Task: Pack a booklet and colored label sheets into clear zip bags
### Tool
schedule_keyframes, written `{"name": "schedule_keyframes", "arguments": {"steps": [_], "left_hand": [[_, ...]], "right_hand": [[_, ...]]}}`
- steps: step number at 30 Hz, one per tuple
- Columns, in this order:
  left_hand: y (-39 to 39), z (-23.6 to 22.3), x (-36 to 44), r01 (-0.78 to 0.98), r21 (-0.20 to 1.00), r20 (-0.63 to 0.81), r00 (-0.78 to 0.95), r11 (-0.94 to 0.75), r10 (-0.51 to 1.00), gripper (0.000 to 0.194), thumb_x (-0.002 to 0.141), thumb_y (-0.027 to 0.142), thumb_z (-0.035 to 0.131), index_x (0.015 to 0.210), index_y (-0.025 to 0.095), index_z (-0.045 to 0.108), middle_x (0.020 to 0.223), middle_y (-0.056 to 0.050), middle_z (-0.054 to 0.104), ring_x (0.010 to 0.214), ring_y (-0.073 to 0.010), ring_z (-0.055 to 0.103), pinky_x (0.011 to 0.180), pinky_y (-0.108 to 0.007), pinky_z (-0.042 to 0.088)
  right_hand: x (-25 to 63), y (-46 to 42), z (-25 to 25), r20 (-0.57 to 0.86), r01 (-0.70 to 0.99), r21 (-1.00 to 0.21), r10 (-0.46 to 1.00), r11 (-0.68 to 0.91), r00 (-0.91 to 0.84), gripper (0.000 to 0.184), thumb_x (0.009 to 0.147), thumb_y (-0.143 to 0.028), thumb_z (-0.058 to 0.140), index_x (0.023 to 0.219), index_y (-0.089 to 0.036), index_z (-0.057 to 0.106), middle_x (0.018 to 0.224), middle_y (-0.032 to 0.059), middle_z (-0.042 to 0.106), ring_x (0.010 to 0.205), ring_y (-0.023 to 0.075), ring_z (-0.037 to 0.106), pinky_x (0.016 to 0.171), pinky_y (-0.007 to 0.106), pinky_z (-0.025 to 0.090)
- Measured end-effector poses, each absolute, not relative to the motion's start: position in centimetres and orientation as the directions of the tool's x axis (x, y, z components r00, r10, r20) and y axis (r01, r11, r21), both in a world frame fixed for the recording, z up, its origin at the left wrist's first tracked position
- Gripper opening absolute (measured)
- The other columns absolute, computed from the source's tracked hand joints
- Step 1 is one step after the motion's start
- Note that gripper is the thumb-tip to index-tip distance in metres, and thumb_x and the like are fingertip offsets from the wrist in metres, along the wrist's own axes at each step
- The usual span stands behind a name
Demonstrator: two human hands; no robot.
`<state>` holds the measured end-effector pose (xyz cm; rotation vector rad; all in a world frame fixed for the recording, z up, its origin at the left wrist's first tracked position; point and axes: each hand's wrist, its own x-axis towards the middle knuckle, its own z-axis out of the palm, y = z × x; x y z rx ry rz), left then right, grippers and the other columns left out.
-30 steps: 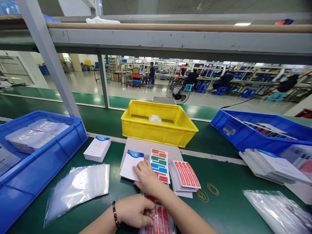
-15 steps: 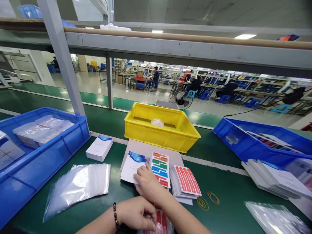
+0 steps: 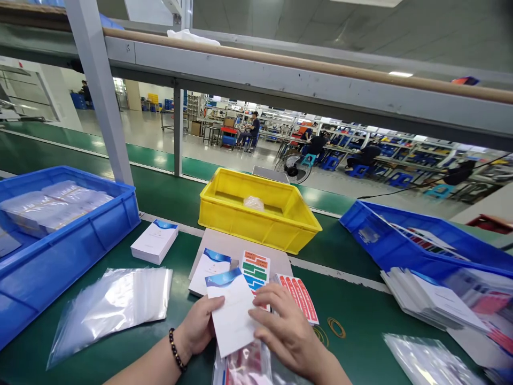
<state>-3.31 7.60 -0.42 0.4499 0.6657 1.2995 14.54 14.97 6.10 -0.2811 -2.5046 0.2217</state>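
Note:
My left hand [image 3: 198, 326] and my right hand [image 3: 286, 334] together hold a white booklet with a blue corner [image 3: 232, 313], tilted, above a clear bag with red stickers inside [image 3: 244, 369]. Both hands are closed on the booklet's edges. Just beyond lie a stack of the same booklets [image 3: 208, 267], a sheet of coloured labels [image 3: 255, 270] and a stack of red-striped sticker sheets [image 3: 300, 297], all near a grey board [image 3: 240, 243].
A yellow bin [image 3: 260, 216] stands behind the board. Blue bins sit at the left [image 3: 60, 251] and right [image 3: 401, 246]. Clear bags [image 3: 112, 307] lie at left, another booklet stack [image 3: 154, 241] beside them, rubber bands [image 3: 331, 329] and more booklets [image 3: 433, 302] at right.
My right hand has lifted a booklet off the stack and drawn it toward me. My left hand has left the bag and taken the booklet's left edge.

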Motion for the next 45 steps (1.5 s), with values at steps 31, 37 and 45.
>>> {"name": "schedule_keyframes", "arguments": {"steps": [31, 37, 45], "left_hand": [[7.2, -0.6, -2.7, -0.628, 0.591, -0.38, 0.337, 0.507, 0.861, 0.037, 0.06, 0.027, 0.078, 0.09, 0.009, 0.066, 0.087, -0.013, 0.073, 0.083, -0.0275, 0.067, 0.085, -0.042, 0.045], [7.4, -0.9, -2.2, -0.688, 0.534, -0.322, 0.371, 0.491, 0.871, 0.052, 0.077, 0.052, 0.056, 0.104, 0.008, 0.062, 0.1, -0.016, 0.069, 0.098, -0.0279, 0.063, 0.094, -0.042, 0.04], [7.1, -0.8, -1.4, -0.632, 0.603, -0.402, 0.286, 0.487, 0.87, 0.043, 0.06, 0.034, 0.078, 0.091, 0.008, 0.064, 0.085, -0.013, 0.073, 0.08, -0.0269, 0.068, 0.086, -0.042, 0.046]], "right_hand": [[16.6, 24.4, 2.4, 0.246, 0.336, -0.906, 0.966, 0.258, -0.079, 0.043, 0.079, -0.053, 0.047, 0.086, -0.014, 0.065, 0.057, 0.002, 0.058, 0.051, 0.0151, 0.052, 0.052, 0.027, 0.042], [16.0, 19.7, 1.7, -0.007, 0.22, -0.973, 0.95, 0.065, -0.312, 0.041, 0.065, -0.055, 0.064, 0.062, -0.014, 0.062, 0.043, -0.002, 0.051, 0.036, 0.0091, 0.042, 0.037, 0.021, 0.032], [15.0, 16.2, 0.0, 0.018, 0.4, -0.902, 0.939, 0.163, -0.343, 0.029, 0.074, -0.044, 0.055, 0.066, -0.017, 0.06, 0.052, -0.0004, 0.057, 0.048, 0.0136, 0.052, 0.046, 0.023, 0.039]]}}
